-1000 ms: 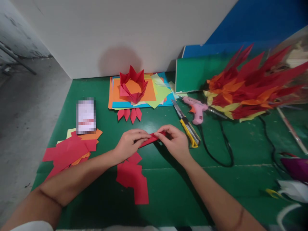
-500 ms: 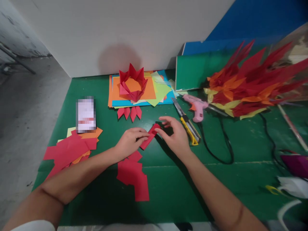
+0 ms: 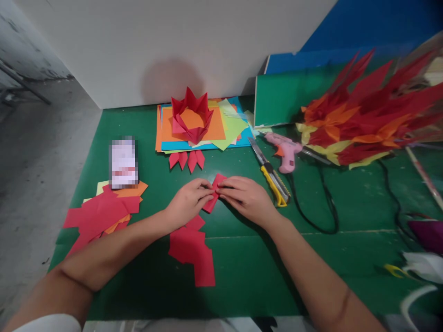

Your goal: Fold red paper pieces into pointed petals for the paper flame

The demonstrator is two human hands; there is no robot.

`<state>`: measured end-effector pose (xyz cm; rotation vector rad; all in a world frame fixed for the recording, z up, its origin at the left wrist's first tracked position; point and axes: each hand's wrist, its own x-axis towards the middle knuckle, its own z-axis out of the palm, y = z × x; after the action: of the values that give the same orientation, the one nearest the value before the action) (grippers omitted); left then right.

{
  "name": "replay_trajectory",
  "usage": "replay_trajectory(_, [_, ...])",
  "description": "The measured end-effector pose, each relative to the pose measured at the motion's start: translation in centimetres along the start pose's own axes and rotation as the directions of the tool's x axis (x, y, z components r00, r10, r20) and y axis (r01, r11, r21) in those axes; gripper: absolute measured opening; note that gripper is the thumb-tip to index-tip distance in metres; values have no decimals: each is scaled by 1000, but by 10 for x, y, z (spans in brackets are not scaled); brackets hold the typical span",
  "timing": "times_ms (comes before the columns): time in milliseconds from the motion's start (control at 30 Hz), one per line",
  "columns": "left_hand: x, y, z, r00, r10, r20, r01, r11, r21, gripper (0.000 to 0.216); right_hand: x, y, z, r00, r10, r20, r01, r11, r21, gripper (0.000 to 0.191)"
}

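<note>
A small folded strip of red paper (image 3: 210,205) lies tilted between my two hands over the green table. My left hand (image 3: 190,201) pinches its left edge, fingers closed. From the other side my right hand (image 3: 245,198) grips it, fingertips pressed together on the paper and almost touching the left ones. Part of the strip is hidden under my fingers. Just below are cut red paper pieces (image 3: 194,249). Beyond my hands, several pointed red paper shapes (image 3: 187,160) lie near a ring of folded red paper points (image 3: 192,133), which rests on stacked coloured sheets (image 3: 166,127).
Right of my hands lie a yellow utility knife (image 3: 273,184), blade out, and a pink glue gun (image 3: 285,150) with a black cord (image 3: 304,221). A red-orange paper flame (image 3: 360,120) stands at the right. At left are a phone (image 3: 123,163) and paper scraps (image 3: 100,212).
My right hand has moved left and closed its fingers onto the red paper strip. My left hand stays on the strip, nearly unmoved. The view has shifted slightly.
</note>
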<state>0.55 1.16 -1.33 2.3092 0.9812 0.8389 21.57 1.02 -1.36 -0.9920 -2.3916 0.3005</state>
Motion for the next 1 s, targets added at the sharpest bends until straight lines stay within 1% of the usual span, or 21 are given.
replay_trajectory(167, [-1, 4, -1, 998, 62, 14, -63, 994, 91, 22, 0, -1, 0, 1000, -8, 1, 8, 1000, 1, 20])
replay_trajectory(333, [-4, 2, 1, 984, 169, 51, -177, 959, 221, 27, 1, -1, 0, 1000, -18, -12, 18, 1000, -3, 19])
replay_trajectory(467, [-5, 0, 1, 976, 194, 96, -214, 931, 296, 32, 1, -1, -1, 1000, -13, -6, 13, 1000, -2, 20])
replay_trajectory(567, [-3, 1, -1, 967, 228, 116, -254, 912, 322, 33, 1, -1, -1, 1000, -14, 1, 14, 1000, -5, 19])
replay_trajectory(667, [0, 1, -4, 967, 233, 99, -252, 923, 292, 28, 0, -1, -3, 999, -27, 23, 28, 999, -21, 19])
replay_trajectory(767, [1, 0, -6, 979, 195, 61, -204, 954, 221, 22, 0, 0, -6, 999, -34, 37, 36, 998, -45, 20])
replay_trajectory(900, [1, -4, -6, 990, 136, 34, -139, 982, 129, 13, 1, 1, -11, 999, -13, 35, 16, 997, -78, 20])
replay_trajectory(1000, [1, -6, -5, 991, 128, 24, -130, 986, 102, 11, 2, -3, -14, 995, -43, 92, 49, 996, -71, 20])
